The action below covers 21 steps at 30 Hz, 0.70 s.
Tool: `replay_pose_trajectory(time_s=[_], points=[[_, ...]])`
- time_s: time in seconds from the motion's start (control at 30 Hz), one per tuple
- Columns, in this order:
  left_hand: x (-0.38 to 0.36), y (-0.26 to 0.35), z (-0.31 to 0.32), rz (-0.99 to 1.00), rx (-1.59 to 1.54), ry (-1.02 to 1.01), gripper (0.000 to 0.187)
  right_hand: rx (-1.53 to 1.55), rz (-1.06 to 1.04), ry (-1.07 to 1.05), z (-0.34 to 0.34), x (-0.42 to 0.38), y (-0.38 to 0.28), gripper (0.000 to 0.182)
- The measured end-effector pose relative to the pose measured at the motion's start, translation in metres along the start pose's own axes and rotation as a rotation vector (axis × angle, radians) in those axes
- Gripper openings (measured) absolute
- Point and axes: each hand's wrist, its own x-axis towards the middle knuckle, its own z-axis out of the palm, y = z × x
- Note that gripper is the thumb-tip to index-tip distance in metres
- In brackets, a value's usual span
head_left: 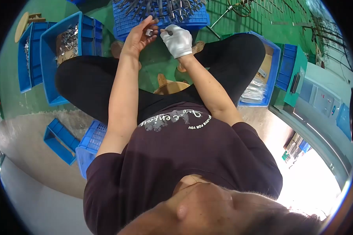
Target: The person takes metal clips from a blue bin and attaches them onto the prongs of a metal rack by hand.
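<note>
My bare left hand (138,36) is raised over the near edge of a blue crate, palm turned inward. Its fingers curl around a small shiny metal piece (149,33). Close beside it, my right hand (178,40) wears a white glove, with thumb and fingers pinched together toward the left hand. Whatever sits in that pinch is too small to make out. Just beyond both hands, many dark metal strips (161,8) lie fanned out on an upturned-looking blue crate (123,27).
At left, a blue bin (47,58) holds small metal parts, with another blue bin (24,74) beside it. A blue bin (276,74) on the right contains clear plastic bags (255,91). Metal racks (280,9) stand at far right. A wooden stool (170,87) shows beneath me.
</note>
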Motion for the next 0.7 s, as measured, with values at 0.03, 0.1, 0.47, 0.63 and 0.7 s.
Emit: replay_pose_trajectory(time_s=[0.03, 0.1, 0.47, 0.63, 0.7], points=[[-0.002, -0.004, -0.003, -0.019, -0.039, -0.017, 0.042, 0.027, 0.027, -0.025, 0.003, -0.003, 0.001, 0.02], [-0.004, -0.013, -0.014, -0.059, -0.139, 0.004, 0.043, 0.059, 0.046, -0.064, 0.007, -0.006, -0.001, 0.018], [0.046, -0.091, -0.034, -0.094, -0.389, 0.233, 0.04, -0.006, 0.006, -0.283, 0.04, -0.015, 0.025, 0.021], [0.037, -0.096, -0.03, -0.113, -0.273, 0.265, 0.051, -0.056, 0.104, -0.26, 0.044, -0.008, 0.044, 0.023], [0.044, -0.096, -0.032, -0.09, -0.248, 0.274, 0.05, -0.056, 0.105, -0.239, 0.047, -0.006, 0.047, 0.024]])
